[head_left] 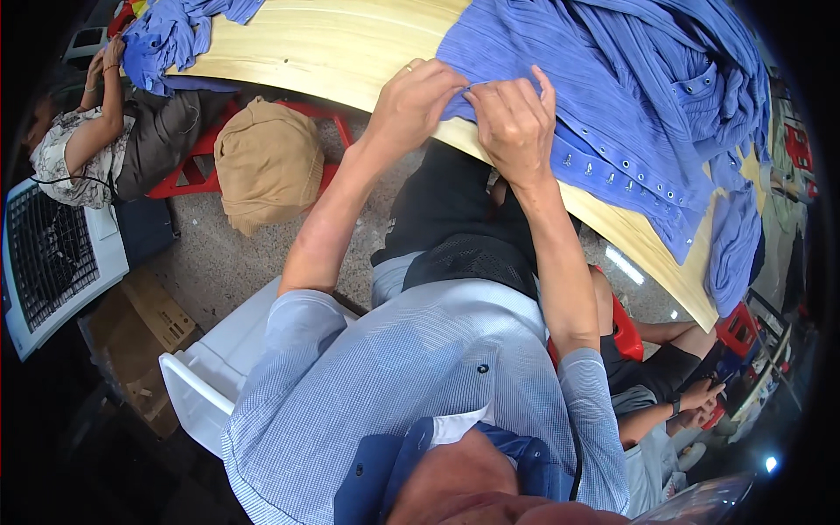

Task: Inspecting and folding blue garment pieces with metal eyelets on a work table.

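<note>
A heap of blue cloth covered the bench's right end, its eyelet strip trailing along the near edge. A tan bag sat on a red stool below; another person worked blue fabric at the far left corner. Both hands pinched the cloth's hem at the near edge, left hand and right hand touching, fingers curled tight. Grey speckled floor lay beneath.

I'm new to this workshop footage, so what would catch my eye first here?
The big heap of blue pleated fabric across the pale wooden table, upper right. At its near edge, the left hand and right hand pinch the cloth together. A tan bundle sits on a red stool at left.
</note>
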`<state>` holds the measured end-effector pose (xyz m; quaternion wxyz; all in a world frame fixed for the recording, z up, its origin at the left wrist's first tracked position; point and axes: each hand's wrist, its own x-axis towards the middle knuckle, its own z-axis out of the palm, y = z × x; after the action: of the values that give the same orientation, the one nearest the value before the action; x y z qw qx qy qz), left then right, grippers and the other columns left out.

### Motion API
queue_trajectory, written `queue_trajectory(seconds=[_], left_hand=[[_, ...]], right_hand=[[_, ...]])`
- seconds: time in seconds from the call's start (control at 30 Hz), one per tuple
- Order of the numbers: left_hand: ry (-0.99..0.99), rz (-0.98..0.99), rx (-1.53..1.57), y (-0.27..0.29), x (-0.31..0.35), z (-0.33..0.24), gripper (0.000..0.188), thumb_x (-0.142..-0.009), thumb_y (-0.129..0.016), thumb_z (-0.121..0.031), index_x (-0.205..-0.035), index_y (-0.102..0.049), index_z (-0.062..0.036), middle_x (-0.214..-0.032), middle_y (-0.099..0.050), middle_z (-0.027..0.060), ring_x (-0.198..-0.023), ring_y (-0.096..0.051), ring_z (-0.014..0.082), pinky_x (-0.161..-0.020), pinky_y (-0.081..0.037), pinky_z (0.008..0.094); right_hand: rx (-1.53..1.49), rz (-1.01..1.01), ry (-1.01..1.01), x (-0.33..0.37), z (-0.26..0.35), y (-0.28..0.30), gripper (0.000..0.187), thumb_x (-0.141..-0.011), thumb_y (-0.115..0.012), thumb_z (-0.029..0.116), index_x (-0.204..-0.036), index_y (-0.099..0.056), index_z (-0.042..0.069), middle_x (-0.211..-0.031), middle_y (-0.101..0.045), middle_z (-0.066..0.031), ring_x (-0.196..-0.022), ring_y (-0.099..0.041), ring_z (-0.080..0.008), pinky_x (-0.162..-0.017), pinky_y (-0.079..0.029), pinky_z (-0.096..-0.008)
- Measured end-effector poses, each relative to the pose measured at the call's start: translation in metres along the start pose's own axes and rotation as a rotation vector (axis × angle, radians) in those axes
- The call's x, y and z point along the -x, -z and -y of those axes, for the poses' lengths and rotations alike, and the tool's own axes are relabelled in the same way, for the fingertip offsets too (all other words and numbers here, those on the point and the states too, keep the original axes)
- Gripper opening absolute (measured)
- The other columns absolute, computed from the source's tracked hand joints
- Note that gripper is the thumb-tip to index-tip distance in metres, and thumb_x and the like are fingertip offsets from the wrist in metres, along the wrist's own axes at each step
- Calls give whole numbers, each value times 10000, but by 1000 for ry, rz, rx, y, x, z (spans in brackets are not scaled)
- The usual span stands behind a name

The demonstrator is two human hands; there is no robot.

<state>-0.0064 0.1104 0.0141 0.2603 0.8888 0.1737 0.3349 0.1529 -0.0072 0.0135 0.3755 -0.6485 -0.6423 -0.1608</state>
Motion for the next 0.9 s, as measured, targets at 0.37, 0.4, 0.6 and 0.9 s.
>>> queue_trajectory(seconds=[0.37, 0.4, 0.6, 0.9], left_hand=[[42, 47, 34, 2, 0, -2, 196, -953, -722, 53, -1121, -799, -13, -1040, -752, 114, -995, -714, 311, -880, -566, 408], [41, 49, 31, 2, 0, -1, 196, -953, -722, 53, -1121, -799, -13, -1040, -752, 114, -995, -714, 311, -880, -566, 408], [-38, 74, 27, 4, 0, 1, 227, -950, -742, 29, -1162, -786, -39, -1052, -742, 115, -969, -693, 326, -869, -559, 424], [-202, 221, -278, 29, 10, -13, 325, -896, -870, -179, -1208, -822, -102, -1062, -702, 40, -956, -670, 245, -818, -574, 400]], right_hand=[[7, -21, 45, -1, -3, 3, 86, -839, -822, 96, -906, -782, 133, -834, -700, 33, -828, -675, -168, -1111, -478, -521], [11, -11, 29, -1, -3, 2, 94, -836, -816, 90, -911, -783, 135, -832, -697, 35, -830, -676, -167, -1104, -478, -514], [-2, -56, 113, 0, -8, 0, 123, -833, -807, 91, -943, -774, 135, -875, -710, 30, -827, -673, -171, -1088, -477, -502], [33, 191, -25, 25, 6, 47, 223, -862, -858, 176, -1071, -797, 125, -1028, -724, 11, -993, -677, -188, -1053, -455, -493]])
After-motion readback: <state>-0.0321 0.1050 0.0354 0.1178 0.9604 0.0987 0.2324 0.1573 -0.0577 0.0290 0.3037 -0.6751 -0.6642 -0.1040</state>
